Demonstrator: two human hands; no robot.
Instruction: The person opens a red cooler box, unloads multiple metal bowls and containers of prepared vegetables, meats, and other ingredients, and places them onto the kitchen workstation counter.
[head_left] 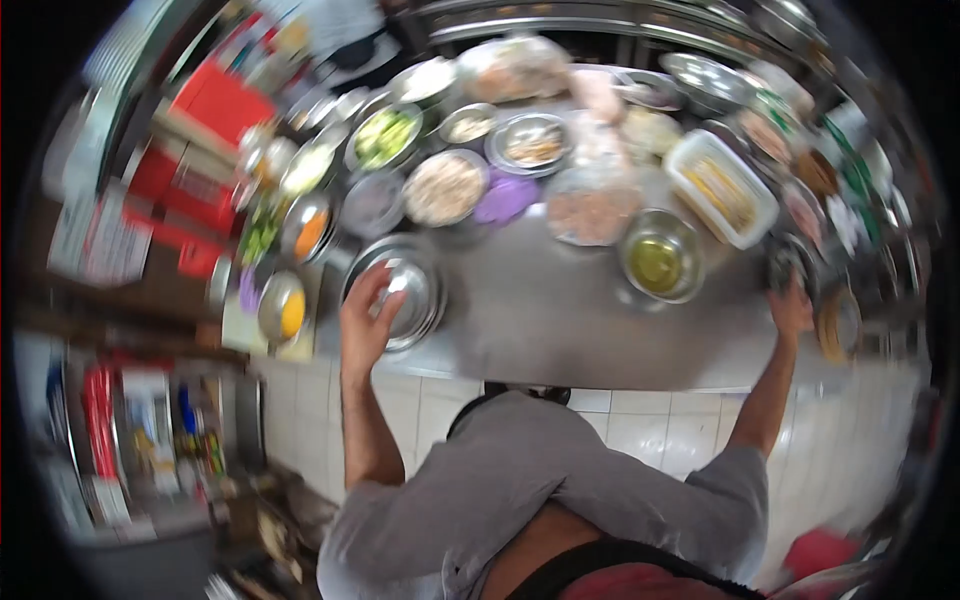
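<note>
My left hand [368, 315] is over the near-left side of a stack of shiny metal bowls [424, 290] at the table's front edge. Its thumb and fingers are apart, and whether they touch the rim I cannot tell. Far to the right, my right hand [793, 308] reaches to a dark, metallic-looking item [790, 260]. Motion blur smears its fingers, so their grip is unclear. Between the hands stands a metal bowl of yellowish-green liquid [656, 264], nearer to my right hand.
Bowls of chopped green vegetable [385, 138] and pale pieces [446, 188] crowd the metal table [540, 320]. A white plastic tub [745, 238], a bag of pinkish food [592, 212] and a purple item [507, 200] are also there. Another person [335, 40] stands at the back left.
</note>
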